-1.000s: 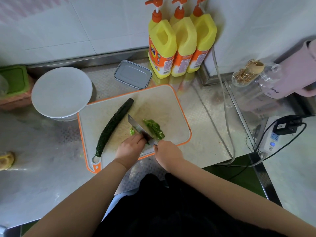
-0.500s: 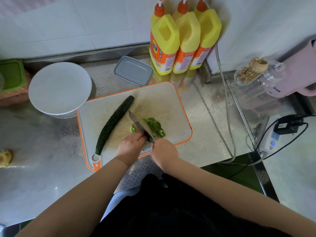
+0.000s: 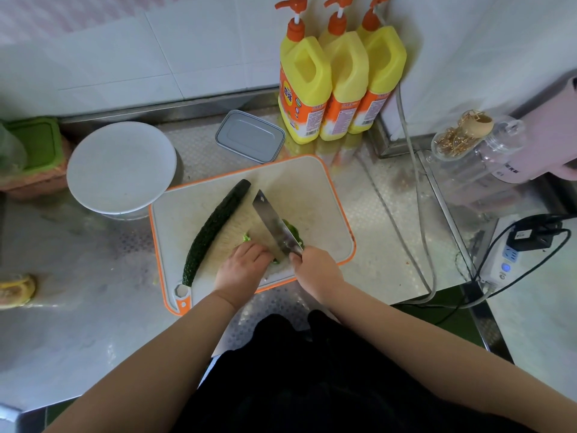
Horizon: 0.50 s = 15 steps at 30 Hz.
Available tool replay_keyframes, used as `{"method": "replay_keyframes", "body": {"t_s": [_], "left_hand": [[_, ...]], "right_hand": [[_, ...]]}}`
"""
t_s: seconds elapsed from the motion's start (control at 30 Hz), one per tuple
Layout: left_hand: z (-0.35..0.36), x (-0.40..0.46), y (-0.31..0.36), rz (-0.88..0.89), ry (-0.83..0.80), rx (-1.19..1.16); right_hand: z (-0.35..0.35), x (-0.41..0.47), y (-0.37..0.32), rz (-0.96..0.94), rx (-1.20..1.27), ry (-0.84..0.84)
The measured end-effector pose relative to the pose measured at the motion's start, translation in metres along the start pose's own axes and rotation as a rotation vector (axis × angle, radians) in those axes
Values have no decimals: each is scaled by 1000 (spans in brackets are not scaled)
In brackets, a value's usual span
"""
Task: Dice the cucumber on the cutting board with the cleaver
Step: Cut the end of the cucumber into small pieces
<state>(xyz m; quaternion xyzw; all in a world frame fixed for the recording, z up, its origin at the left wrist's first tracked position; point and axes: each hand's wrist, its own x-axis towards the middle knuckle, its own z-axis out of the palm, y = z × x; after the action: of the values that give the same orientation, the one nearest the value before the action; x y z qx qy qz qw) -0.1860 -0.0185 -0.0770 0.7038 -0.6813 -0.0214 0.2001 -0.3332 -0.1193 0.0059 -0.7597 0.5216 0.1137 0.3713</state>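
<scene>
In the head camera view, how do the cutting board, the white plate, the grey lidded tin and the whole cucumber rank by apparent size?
Largest to smallest:
1. cutting board
2. white plate
3. whole cucumber, long but thin
4. grey tin

Cucumber and tin cover similar area, so their order is unsure.

Shiny metal cleaver, textured steel counter

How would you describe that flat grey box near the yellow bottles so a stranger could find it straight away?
Start at the orange-rimmed cutting board in the middle of the steel counter. Just behind its far edge, left of the three yellow bottles, lies the grey lidded box. It is the only low, rectangular container there; the white plate further left is round.
</scene>
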Motion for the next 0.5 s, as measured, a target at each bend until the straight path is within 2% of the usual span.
{"method": "replay_keyframes", "body": {"t_s": [0.1,0.17,0.3,0.5], "left_hand": [[-9,-4,-7,-197,21,-39],[-15,-6,-16,-267,-18,-26],[-20,-6,-29,-250,-101,0],[-23,-3,-26,-174,-8,33]], "right_hand": [[-1,-8,6,-16,-2,-9],[1,-12,6,-16,9,-14],[8,-14,3,-25,12,-47],[19,-9,2,14,51,-117]]}}
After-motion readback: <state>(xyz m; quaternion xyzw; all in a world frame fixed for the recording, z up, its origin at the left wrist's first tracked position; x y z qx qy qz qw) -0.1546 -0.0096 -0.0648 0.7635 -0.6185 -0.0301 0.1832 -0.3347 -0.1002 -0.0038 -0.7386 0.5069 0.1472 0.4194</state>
